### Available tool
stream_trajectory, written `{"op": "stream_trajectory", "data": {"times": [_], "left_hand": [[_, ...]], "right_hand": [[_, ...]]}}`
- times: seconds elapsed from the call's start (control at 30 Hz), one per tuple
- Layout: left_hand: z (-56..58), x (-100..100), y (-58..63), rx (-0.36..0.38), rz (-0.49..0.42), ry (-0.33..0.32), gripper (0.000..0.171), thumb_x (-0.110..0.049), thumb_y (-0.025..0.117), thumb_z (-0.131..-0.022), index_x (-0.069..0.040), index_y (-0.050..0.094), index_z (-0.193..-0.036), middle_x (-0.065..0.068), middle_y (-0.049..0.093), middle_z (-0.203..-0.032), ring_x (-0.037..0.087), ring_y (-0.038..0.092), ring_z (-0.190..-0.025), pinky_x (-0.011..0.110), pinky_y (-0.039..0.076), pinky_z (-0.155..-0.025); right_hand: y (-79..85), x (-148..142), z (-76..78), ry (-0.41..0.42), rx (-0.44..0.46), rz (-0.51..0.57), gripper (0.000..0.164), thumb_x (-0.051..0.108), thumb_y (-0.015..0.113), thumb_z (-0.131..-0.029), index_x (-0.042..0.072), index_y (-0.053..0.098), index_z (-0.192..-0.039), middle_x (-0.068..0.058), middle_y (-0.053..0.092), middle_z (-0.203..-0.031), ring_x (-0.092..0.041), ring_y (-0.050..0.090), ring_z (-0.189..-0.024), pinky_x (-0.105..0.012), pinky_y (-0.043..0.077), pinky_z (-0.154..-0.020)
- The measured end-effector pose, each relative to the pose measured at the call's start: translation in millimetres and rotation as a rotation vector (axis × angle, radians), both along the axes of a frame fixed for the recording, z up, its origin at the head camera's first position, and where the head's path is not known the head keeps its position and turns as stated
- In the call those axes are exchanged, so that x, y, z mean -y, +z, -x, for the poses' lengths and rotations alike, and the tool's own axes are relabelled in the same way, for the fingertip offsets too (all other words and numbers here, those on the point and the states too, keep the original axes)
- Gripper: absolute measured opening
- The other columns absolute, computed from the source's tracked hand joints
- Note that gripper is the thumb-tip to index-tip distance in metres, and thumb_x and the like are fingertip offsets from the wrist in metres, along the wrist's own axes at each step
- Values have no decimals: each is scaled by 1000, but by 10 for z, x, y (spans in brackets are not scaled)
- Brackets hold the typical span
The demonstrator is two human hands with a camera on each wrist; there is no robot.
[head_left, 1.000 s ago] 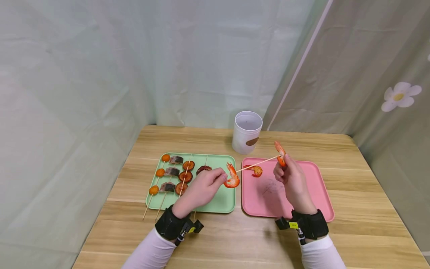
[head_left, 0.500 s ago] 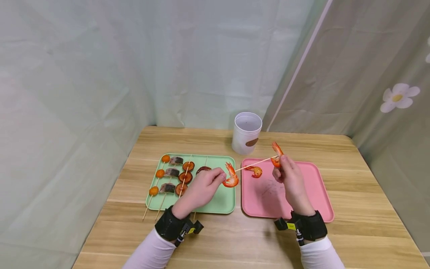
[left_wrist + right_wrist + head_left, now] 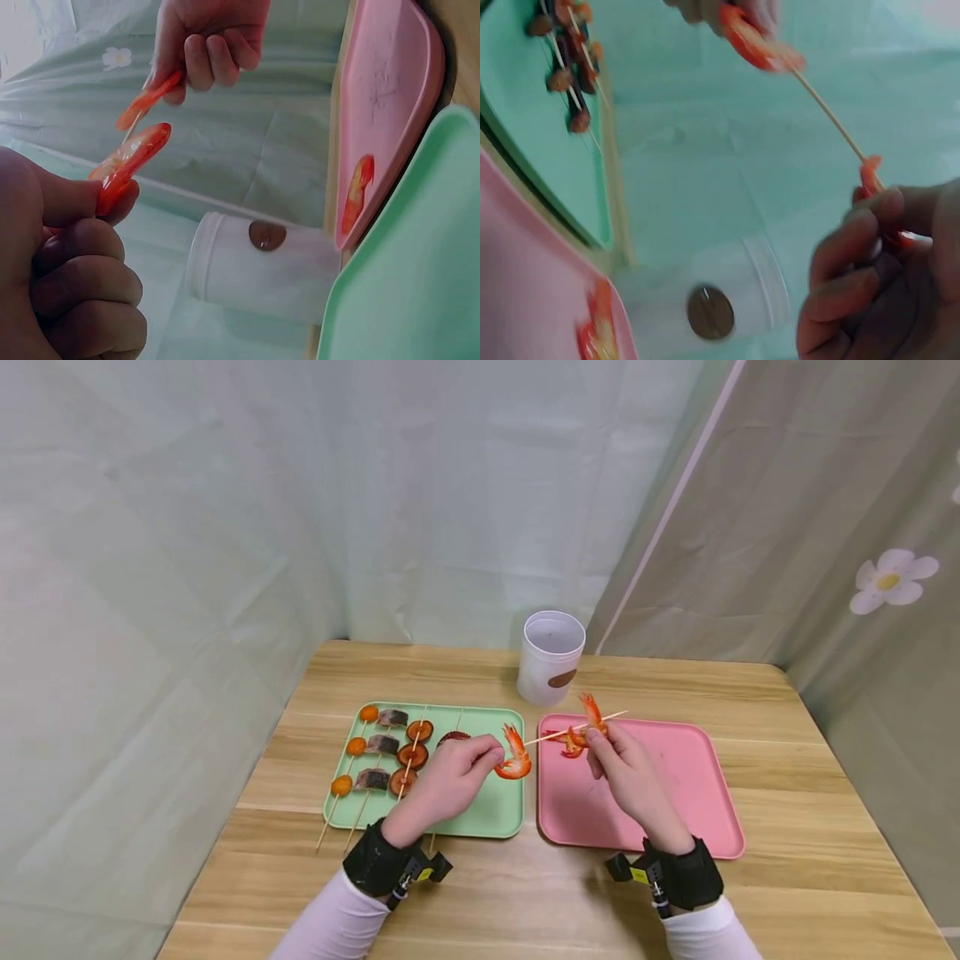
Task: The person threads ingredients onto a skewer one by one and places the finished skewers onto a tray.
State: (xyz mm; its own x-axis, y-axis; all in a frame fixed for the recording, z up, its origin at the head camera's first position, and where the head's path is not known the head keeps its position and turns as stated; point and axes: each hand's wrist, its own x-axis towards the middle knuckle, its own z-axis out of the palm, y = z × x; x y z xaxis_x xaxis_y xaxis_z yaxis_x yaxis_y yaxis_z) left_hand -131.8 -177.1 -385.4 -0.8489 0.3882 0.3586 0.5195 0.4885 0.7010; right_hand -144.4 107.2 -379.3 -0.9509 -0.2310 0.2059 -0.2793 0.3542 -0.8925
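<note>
My left hand (image 3: 453, 777) pinches a red-orange shrimp (image 3: 515, 758) between thumb and forefinger, above the green tray's right edge. A thin wooden skewer (image 3: 543, 739) runs from that shrimp toward the right. In my right hand (image 3: 633, 772) a second shrimp (image 3: 592, 710) is pinched, with the skewer passing through it and its far end showing beyond. A stretch of bare stick separates the two shrimps in the right wrist view. Below them, a third shrimp (image 3: 358, 193) lies on the pink tray (image 3: 675, 768). My left fingers hide the skewer's near end.
On the green tray (image 3: 487, 810) lie skewers of orange balls (image 3: 356, 747), fish pieces (image 3: 382, 744) and mushroom slices (image 3: 412, 755). A dark red piece (image 3: 453, 737) is partly behind my left hand. A white bucket (image 3: 546, 672) stands behind the trays.
My right hand has moved left and down, sliding its shrimp along the skewer toward the left hand. The skewer's end now sticks out past that shrimp. My left hand has barely moved.
</note>
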Motion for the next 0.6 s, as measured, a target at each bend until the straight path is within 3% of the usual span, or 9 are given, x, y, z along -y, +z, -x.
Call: {"op": "stream_trajectory", "data": {"times": [0.17,0.6], "left_hand": [[-7,-26,-4,-38,15,-29,18,-18,61,-111,-16,69,-95,-12,39,-68,5,37,-59,27,35,-60],[-17,-19,-14,-45,49,-32,15,-16,63,-110,-15,72,-98,-12,43,-70,6,41,-62,27,37,-61]], "right_hand": [[-17,184,-44,139,-14,-94,27,27,55,-114,12,63,-94,3,55,-69,-15,46,-60,-29,36,-60],[-64,234,-97,114,-14,-224,31,30,61,-112,17,59,-84,7,55,-67,-11,46,-60,-29,38,-60]]}}
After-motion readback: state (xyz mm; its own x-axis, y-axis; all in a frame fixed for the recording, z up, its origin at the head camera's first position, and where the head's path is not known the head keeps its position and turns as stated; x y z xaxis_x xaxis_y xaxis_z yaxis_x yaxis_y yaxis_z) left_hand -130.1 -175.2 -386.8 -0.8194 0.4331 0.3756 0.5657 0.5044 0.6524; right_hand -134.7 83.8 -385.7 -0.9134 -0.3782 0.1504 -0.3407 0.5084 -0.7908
